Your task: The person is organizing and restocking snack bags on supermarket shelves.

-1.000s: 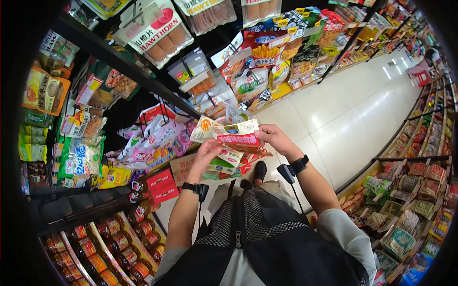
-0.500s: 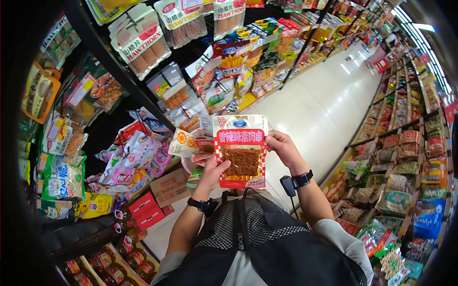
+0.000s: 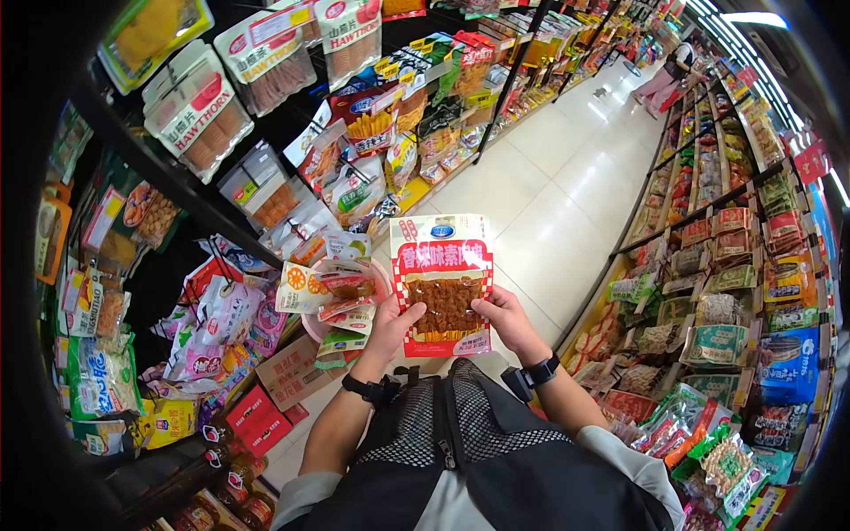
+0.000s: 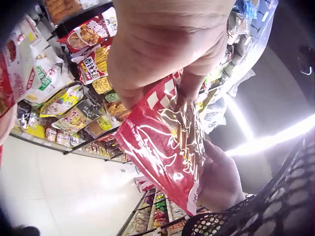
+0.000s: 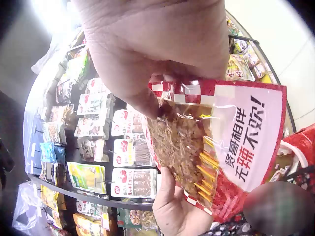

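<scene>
I hold a red-and-white snack packet (image 3: 443, 283) with a clear window of brown strips upright in front of my chest. My left hand (image 3: 398, 320) pinches its lower left edge, thumb on the front. My right hand (image 3: 496, 310) pinches its lower right edge. In the left wrist view the left hand (image 4: 172, 49) grips the packet's shiny red back (image 4: 162, 147). The right wrist view has the right hand (image 5: 147, 54) on the printed front of the packet (image 5: 221, 147). Several other packets (image 3: 332, 296) bunch beside my left hand against a pink rim; what holds them is hidden.
Shelves on the left carry hawthorn packs (image 3: 199, 111), hanging snack bags and jars (image 3: 239, 504), with a red box (image 3: 257, 420) low down. Another snack shelf (image 3: 735, 310) lines the right. The tiled aisle floor (image 3: 558, 177) runs ahead to a distant person (image 3: 668, 75).
The packet came up out of the bunch and now stands upright. My right hand slid from its top right corner down to its lower right edge. The view tipped up along the aisle.
</scene>
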The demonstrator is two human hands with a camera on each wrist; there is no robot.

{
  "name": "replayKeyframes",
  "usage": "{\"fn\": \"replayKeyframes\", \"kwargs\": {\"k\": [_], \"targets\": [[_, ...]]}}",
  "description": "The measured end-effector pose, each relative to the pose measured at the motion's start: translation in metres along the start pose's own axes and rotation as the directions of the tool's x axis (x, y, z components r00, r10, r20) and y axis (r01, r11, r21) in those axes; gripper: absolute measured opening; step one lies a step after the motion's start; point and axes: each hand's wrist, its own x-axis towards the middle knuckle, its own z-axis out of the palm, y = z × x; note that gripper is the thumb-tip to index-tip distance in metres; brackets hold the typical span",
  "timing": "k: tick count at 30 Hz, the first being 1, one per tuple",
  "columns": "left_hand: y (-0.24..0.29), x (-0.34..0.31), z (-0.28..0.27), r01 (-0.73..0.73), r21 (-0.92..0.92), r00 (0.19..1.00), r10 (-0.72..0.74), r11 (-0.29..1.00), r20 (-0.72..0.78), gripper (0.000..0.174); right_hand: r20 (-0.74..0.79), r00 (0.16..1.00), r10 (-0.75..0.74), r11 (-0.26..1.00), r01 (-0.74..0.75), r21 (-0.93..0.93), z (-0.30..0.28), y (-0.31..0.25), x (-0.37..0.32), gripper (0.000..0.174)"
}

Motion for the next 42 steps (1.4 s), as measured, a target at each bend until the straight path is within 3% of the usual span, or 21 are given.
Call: {"fn": "replayKeyframes", "kwargs": {"k": [6,10,11,12,14,17,22,25,29,34,35,36,38,39,41,42], "targets": [[-0.011,0.055,0.040,0.054,-0.016,0.998,-0.054,0.998,0.015,0.037,-0.028,0.999,-0.043,0.995,0.045,0.084,-0.056,-0.025,0.033,0.029],[-0.029,0.115,0.075,0.008,0.042,0.999,-0.010,0.999,0.040,0.039,-0.041,0.997,-0.068,0.995,0.071,0.075,-0.123,-0.049,0.062,0.031],[-0.038,0.131,0.079,0.127,-0.035,0.992,-0.127,0.991,0.011,0.039,-0.047,0.995,-0.086,0.993,0.090,0.076,-0.138,-0.054,0.071,0.031],[-0.058,0.152,0.080,0.144,-0.055,0.990,-0.144,0.988,0.005,0.040,-0.055,0.994,-0.099,0.991,0.103,0.090,-0.155,-0.061,0.077,0.032],[-0.057,0.185,0.118,0.069,0.025,0.998,-0.069,0.997,0.006,0.041,-0.082,0.990,-0.114,0.987,0.122,0.105,-0.192,-0.074,0.085,0.033],[-0.070,0.237,0.159,0.127,0.131,0.989,-0.135,0.983,0.060,0.038,-0.145,0.980,-0.135,0.981,0.152,0.119,-0.244,-0.110,0.089,0.030],[-0.080,0.295,0.230,0.174,0.052,0.975,-0.179,0.983,0.130,0.037,-0.237,0.960,-0.149,0.961,0.198,0.195,-0.317,-0.130,0.098,0.030],[-0.086,0.324,0.251,0.153,0.148,0.972,-0.176,0.977,0.158,0.037,-0.286,0.944,-0.168,0.949,0.233,0.211,-0.341,-0.142,0.100,0.030],[-0.097,0.362,0.278,0.232,0.158,0.949,-0.259,0.960,0.182,0.037,-0.354,0.913,-0.202,0.920,0.301,0.252,-0.374,-0.152,0.107,0.030],[-0.120,0.431,0.315,0.187,0.173,0.940,-0.227,0.967,0.253,0.040,-0.439,0.886,-0.150,0.966,0.225,0.126,-0.436,-0.184,0.121,0.020],[-0.125,0.447,0.320,0.146,0.259,0.952,-0.206,0.955,0.224,0.042,-0.405,0.903,-0.147,0.968,0.216,0.131,-0.459,-0.184,0.127,0.028],[-0.108,0.458,0.339,0.196,0.403,0.943,-0.285,0.894,0.173,0.046,-0.421,0.894,-0.156,0.971,0.218,0.103,-0.472,-0.192,0.133,0.030],[-0.113,0.496,0.368,0.133,0.168,0.937,-0.180,0.977,0.301,0.050,-0.432,0.873,-0.226,0.953,0.290,0.088,-0.495,-0.218,0.147,0.033],[-0.118,0.518,0.377,0.110,0.130,0.920,-0.150,0.985,0.363,0.053,-0.429,0.889,-0.158,0.980,0.193,0.040,-0.519,-0.220,0.154,0.034],[-0.122,0.557,0.398,0.102,0.139,0.924,-0.146,0.985,0.355,0.055,-0.429,0.862,-0.271,0.936,0.340,0.092,-0.545,-0.243,0.177,0.035],[-0.123,0.577,0.411,0.102,0.124,0.920,-0.141,0.987,0.366,0.055,-0.437,0.856,-0.275,0.936,0.342,0.081,-0.562,-0.253,0.187,0.035]]}}
